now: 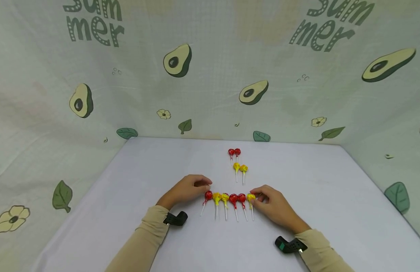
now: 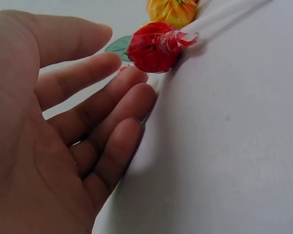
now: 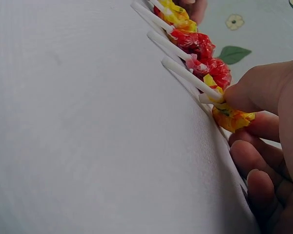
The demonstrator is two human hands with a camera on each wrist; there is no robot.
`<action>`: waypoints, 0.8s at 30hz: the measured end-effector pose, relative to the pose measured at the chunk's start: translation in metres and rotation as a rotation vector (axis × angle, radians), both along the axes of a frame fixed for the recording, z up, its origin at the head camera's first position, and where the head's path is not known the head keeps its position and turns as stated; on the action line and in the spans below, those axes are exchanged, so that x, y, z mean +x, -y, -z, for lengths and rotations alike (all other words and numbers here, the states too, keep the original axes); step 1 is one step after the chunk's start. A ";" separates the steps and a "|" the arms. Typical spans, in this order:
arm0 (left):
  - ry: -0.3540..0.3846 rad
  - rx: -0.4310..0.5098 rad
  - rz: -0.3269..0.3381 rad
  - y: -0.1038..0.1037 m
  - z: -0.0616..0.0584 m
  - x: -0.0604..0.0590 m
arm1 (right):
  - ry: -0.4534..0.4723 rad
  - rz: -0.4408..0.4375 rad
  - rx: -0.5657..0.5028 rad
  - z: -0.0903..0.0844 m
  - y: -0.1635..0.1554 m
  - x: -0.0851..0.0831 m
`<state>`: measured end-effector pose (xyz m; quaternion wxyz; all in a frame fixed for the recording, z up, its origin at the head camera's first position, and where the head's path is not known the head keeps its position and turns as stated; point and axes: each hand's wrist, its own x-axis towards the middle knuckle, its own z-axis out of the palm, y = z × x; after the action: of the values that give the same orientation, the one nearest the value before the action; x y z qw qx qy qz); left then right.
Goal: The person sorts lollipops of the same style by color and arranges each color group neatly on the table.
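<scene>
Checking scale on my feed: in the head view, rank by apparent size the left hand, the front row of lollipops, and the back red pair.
1. Front row of lollipops
2. Left hand
3. Back red pair, though it lies farther off.

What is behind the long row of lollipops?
Behind the row of lollipops, four more lie on the white table: two yellow lollipops, then two red lollipops. Farther back hangs the avocado cloth. Nothing there is covered.

Count on the worktop point(image 1: 128, 196): ten lollipops in total. Red lollipops point(image 1: 208, 195): five, being three in the near row and two at the far end. Yellow lollipops point(image 1: 217, 197): five, being three in the near row and two behind it. Hands: two.
</scene>
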<state>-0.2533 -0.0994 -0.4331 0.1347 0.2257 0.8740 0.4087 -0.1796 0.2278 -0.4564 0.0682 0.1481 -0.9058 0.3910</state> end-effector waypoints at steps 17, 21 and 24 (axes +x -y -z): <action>0.038 0.082 0.130 0.011 0.008 -0.003 | 0.046 0.050 -0.034 -0.003 0.002 0.000; 0.053 0.084 0.137 0.011 0.007 -0.002 | 0.076 0.067 -0.033 -0.004 0.004 0.001; 0.055 0.079 0.138 0.011 0.008 -0.001 | 0.090 0.077 -0.039 -0.004 0.003 0.001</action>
<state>-0.2547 -0.1103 -0.4408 0.1775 0.2791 0.8354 0.4389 -0.1787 0.2244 -0.4520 0.0454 0.0939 -0.9052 0.4120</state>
